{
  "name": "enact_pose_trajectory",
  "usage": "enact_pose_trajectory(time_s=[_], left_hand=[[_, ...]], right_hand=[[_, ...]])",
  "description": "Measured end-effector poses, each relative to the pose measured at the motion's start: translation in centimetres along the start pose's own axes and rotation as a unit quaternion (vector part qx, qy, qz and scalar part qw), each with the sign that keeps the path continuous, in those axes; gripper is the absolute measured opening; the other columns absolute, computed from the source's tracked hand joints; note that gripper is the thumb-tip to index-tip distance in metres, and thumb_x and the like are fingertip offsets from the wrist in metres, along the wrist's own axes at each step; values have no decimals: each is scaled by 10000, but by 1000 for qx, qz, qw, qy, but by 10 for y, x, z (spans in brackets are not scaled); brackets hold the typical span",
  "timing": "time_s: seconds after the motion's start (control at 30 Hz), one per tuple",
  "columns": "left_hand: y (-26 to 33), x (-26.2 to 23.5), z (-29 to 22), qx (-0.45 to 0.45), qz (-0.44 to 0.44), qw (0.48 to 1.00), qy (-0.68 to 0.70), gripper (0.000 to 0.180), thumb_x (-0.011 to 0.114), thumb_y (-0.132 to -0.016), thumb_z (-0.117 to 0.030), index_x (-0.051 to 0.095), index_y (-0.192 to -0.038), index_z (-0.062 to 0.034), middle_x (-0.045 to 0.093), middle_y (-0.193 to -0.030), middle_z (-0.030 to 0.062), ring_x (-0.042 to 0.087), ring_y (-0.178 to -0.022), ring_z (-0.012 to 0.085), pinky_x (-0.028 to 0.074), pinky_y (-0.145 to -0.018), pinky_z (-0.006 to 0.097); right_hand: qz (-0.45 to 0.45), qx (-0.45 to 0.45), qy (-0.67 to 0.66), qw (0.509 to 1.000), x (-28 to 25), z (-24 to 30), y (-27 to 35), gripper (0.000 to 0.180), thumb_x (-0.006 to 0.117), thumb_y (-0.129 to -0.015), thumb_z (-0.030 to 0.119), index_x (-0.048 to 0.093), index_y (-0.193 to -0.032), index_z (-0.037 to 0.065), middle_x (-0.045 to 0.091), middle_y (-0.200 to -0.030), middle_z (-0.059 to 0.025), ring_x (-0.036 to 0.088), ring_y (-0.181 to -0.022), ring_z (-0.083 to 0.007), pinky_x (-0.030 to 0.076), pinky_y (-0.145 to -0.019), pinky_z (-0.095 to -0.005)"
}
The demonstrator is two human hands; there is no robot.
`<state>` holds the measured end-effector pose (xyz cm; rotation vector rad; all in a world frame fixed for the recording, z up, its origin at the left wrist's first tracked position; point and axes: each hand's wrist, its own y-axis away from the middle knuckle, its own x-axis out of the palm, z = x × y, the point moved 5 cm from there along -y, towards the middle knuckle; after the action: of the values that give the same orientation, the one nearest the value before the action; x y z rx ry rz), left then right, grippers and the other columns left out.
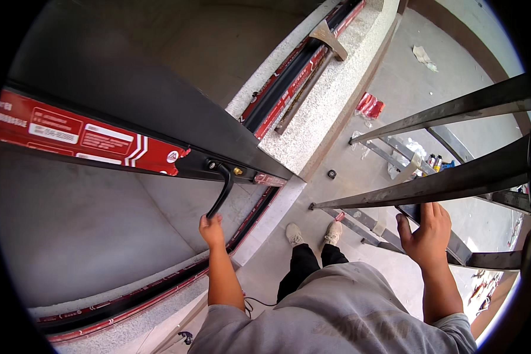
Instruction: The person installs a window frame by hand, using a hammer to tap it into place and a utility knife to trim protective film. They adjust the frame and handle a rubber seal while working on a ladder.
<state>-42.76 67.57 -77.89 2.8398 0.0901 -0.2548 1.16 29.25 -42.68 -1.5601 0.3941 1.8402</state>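
Black aluminium window frame (159,127), partly covered by red protective film (82,138), carries a black crank handle (221,192) hanging from its lower rail beside a small brass fitting (238,171). The left hand (211,229) is raised with the forearm near vertical, its fingers closed around the lower end of the handle. The right hand (426,236) is extended to the side at a similar height, fingers wrapped over a rung of the metal ladder (442,183). The person's feet (312,233) appear far below on the concrete floor (395,88), so the stance is judged elevated. Risk: a hard pull on the handle could shift body weight sideways and unsettle the ladder; a slip of the left grip would leave only the right hand steadying. Loose debris and bottles (436,162) lie on the floor near the ladder's foot, a tripping hazard on descent.
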Motion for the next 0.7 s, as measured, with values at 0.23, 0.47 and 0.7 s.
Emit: enact_pose_trajectory(time_s=[0.23,0.47,0.7], left_hand=[[42,-71,-427,379,-79,915,110,217,688,-1024,-127,646,-1182,15,700,-1170,123,686,-1068,205,564,-975,353],[163,-23,-724,508,82,847,132,1032,844,-903,-394,270,-1607,96,452,-1578,268,499,-1426,328,374,-1210,451],[192,4,-780,481,104,863,114,720,891,-853,-329,548,-1369,38,689,-1230,151,687,-1132,242,530,-1044,412]], right_hand=[[10,0,-3,1000,-6,-9,9,597,818,-801,283,612,-1267,-29,666,-1022,-204,661,-958,-405,509,-858,-503],[-20,2,-32,999,-6,-25,17,543,811,-786,339,627,-1139,-32,670,-953,-201,670,-910,-393,508,-837,-502],[-39,-5,-22,999,-9,-22,24,523,802,-789,379,637,-1058,-37,684,-915,-207,689,-859,-389,515,-800,-490]])
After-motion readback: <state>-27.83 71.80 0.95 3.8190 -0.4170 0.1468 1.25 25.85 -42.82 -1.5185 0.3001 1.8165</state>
